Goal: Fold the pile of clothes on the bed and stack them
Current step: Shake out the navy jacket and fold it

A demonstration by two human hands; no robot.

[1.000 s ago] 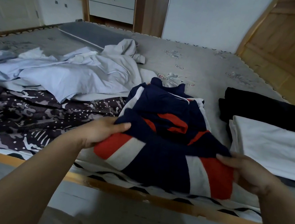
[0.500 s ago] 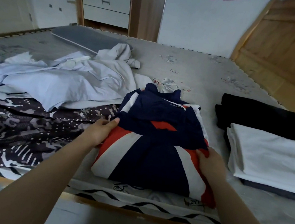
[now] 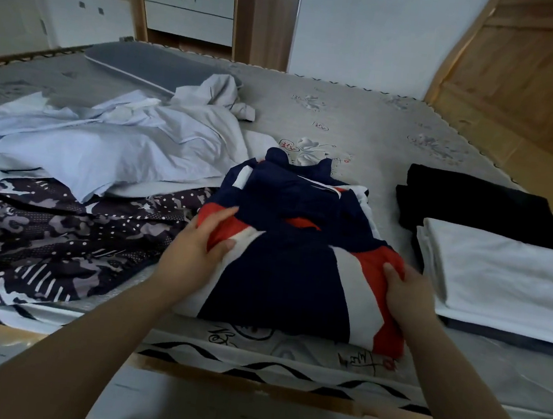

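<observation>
The bed point(image 3: 364, 123) is my work surface, and I have split it by purpose: unfolded clothes to my left, finished ones to my right, and the piece in hand straight ahead at the near edge, where both arms reach it without stretching.

The biggest heap is the pale blue-grey garments point(image 3: 103, 145), crumpled and spread across the far left, lying partly over the dark camouflage-print cloth point(image 3: 41, 234) that sprawls toward the near left edge. I judge these are what remains to fold.

On the right sits the folded white garment point(image 3: 508, 284), resting on something dark beneath it, with the folded black garment point(image 3: 475, 204) just behind it, touching. That looks like the stack, so I judge the task is somewhere in its middle.

Between the two groups lies the navy, red and white garment point(image 3: 297, 256), doubled over into a rough rectangle, its left side just overlapping the camouflage cloth.

My left hand point(image 3: 202, 245) grips its left edge, fingers laid over the red patch and thumb pressed into the cloth, pinching a fold. My right hand point(image 3: 407, 289) has the right edge, fingers curled into the red fabric near the white stripe. Both hands sit at the garment's sides, so the bundle lies directly between them, ready, I think, to be squared or lifted across to the stack.
</observation>
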